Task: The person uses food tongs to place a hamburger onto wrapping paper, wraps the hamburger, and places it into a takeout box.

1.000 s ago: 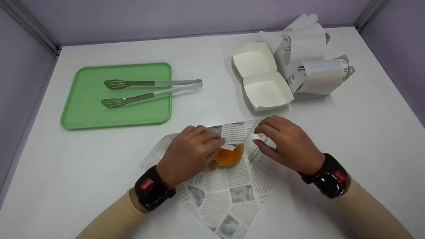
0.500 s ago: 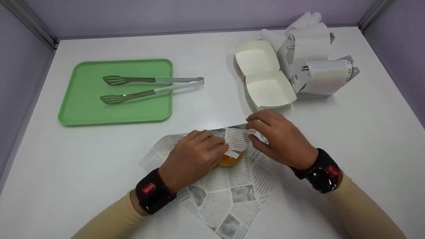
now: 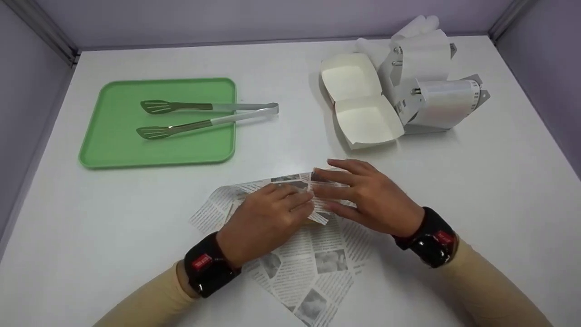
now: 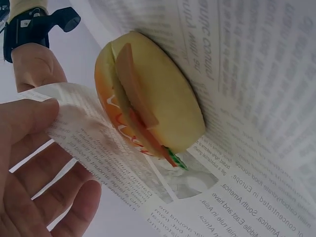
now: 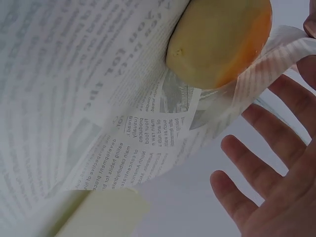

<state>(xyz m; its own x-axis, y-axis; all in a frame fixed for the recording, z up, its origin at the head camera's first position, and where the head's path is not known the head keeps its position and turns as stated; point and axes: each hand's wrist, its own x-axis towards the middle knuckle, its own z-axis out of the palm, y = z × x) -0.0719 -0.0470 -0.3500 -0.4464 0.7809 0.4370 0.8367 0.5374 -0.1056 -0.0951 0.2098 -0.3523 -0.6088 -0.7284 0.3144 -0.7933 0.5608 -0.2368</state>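
Left wrist cam: left hand (image 4: 22,197) is pinching the edge of the paper (image 4: 237,123), and the bun (image 4: 153,94) is sitting just past those fingers, long axis slanting down and away from them. Right wrist cam: right hand (image 5: 286,192) is holding its fingers wide beside the paper, bun lying up past their tips; can't tell if they're touching. Head cam: left hand's looking nearer, hiding most of the bun, so the folded paper's what's standing in the way. Tray (image 3: 113,109) and tongs (image 3: 199,106) are lying ahead-left of the left fingers; box (image 3: 367,120) and dispenser (image 3: 438,104) are sitting beyond the right ones.
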